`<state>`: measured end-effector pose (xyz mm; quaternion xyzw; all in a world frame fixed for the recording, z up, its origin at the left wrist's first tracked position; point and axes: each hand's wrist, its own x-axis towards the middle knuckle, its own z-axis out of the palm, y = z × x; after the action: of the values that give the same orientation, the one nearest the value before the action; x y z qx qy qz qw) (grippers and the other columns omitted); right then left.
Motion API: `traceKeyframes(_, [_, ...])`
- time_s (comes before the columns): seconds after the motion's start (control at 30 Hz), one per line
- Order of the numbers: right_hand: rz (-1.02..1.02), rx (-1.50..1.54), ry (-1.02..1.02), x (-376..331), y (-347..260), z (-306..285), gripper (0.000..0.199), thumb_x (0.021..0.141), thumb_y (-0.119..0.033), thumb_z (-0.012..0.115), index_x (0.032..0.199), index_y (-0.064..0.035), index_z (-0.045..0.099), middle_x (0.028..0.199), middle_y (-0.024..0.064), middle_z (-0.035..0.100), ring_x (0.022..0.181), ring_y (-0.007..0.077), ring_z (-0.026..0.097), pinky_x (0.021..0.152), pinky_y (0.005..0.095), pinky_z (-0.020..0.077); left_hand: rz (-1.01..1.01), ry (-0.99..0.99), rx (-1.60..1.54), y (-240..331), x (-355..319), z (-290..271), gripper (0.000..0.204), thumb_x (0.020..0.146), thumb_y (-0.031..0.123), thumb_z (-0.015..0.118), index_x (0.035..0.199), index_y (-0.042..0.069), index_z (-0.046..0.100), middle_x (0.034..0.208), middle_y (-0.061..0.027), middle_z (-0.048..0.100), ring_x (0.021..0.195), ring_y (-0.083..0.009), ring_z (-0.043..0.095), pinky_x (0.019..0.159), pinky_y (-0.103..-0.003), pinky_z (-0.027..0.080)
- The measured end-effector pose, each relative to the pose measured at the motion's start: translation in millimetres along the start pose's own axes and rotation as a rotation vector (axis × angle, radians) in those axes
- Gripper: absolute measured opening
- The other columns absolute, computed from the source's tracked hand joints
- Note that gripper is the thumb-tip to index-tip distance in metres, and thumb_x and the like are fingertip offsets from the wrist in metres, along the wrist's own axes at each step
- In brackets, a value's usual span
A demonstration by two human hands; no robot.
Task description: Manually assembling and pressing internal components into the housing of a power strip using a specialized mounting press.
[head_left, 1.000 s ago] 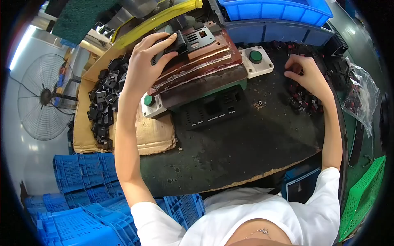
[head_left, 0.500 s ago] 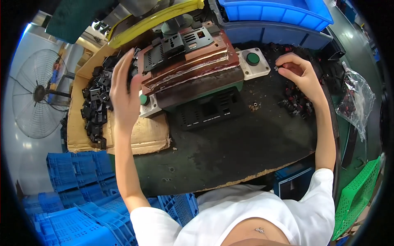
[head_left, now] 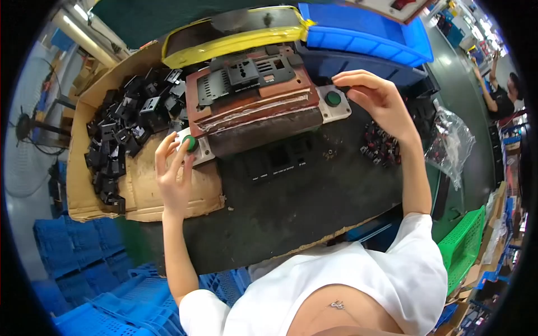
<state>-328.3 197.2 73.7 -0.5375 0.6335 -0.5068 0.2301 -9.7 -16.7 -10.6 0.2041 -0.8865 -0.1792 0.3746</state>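
Observation:
My left hand (head_left: 174,182) has its fingers apart, one fingertip at the left green button (head_left: 191,143); I cannot tell whether it presses. Beside the right green button (head_left: 333,99), my right hand (head_left: 381,103) hovers with curved, parted fingers and nothing visible in them. Between the buttons stands a reddish-brown layered block fixture (head_left: 252,106). A black slotted panel (head_left: 216,87) lies on top of it, with a dark socket module (head_left: 242,71) at the panel's middle. Another black panel (head_left: 280,162) lies on the bench in front of the fixture.
A cardboard box (head_left: 148,179) of black socket modules (head_left: 112,131) sits at left. Behind the fixture are a yellow-edged plate (head_left: 235,33) and a blue bin (head_left: 364,42). Small dark parts (head_left: 381,145) and a clear plastic bag (head_left: 450,143) lie right. Another person (head_left: 501,95) is far right.
My left hand has come down from beside the fixture to the left button. My right hand has moved left toward the right button. The head view has shifted.

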Motion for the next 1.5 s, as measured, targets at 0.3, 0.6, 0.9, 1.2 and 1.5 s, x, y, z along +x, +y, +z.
traceKeyframes(0.3, [-0.262,-0.385,0.073,69,-5,50,0.016,0.078,0.006,0.061,0.093,0.0035,0.057,0.100,0.0090,0.064,0.087,0.0152,0.063,0.076,0.0253,0.0504,-0.040,0.004,-0.011,5,-2,-5,0.027,0.077,-0.010,0.058,0.100,0.004,0.064,0.105,-0.0088,0.055,0.088,-0.0204,0.059,0.073,-0.030,0.049])
traceKeyframes(0.6, [-0.272,-0.486,-0.001,81,1,51,0.013,0.079,0.004,0.062,0.090,0.0039,0.057,0.101,0.0117,0.064,0.090,0.0175,0.063,0.075,0.0272,0.0516,0.053,-0.005,0.124,10,0,-5,0.029,0.072,-0.007,0.057,0.099,0.002,0.063,0.104,-0.0070,0.060,0.095,-0.0257,0.055,0.081,-0.035,0.044])
traceKeyframes(0.9, [-0.141,-0.706,0.111,44,-11,17,0.019,0.086,0.001,0.050,0.103,-0.0017,0.057,0.082,0.0117,0.064,0.084,0.0273,0.061,0.078,0.0343,0.0449,0.022,-0.042,0.203,19,1,-6,0.026,0.079,-0.001,0.053,0.104,0.003,0.056,0.102,-0.0074,0.059,0.105,-0.0261,0.052,0.096,-0.042,0.033])
traceKeyframes(1.2, [-0.042,-0.852,-0.093,8,4,18,0.024,0.082,0.003,0.045,0.104,0.0000,0.052,0.084,0.0159,0.058,0.081,0.0322,0.056,0.074,0.0385,0.0420,-0.017,-0.104,0.180,22,8,-4,0.017,0.082,0.000,0.048,0.098,0.003,0.052,0.099,-0.0109,0.058,0.108,-0.0265,0.051,0.100,-0.045,0.028])
traceKeyframes(1.5, [-0.049,-0.790,-0.139,11,10,10,0.030,0.075,0.006,0.045,0.104,0.0017,0.052,0.078,0.0150,0.058,0.078,0.0301,0.056,0.074,0.0364,0.0430,-0.029,-0.107,0.162,20,8,-4,0.019,0.080,-0.002,0.049,0.098,0.003,0.052,0.103,-0.0132,0.057,0.107,-0.0288,0.051,0.100,-0.044,0.030])
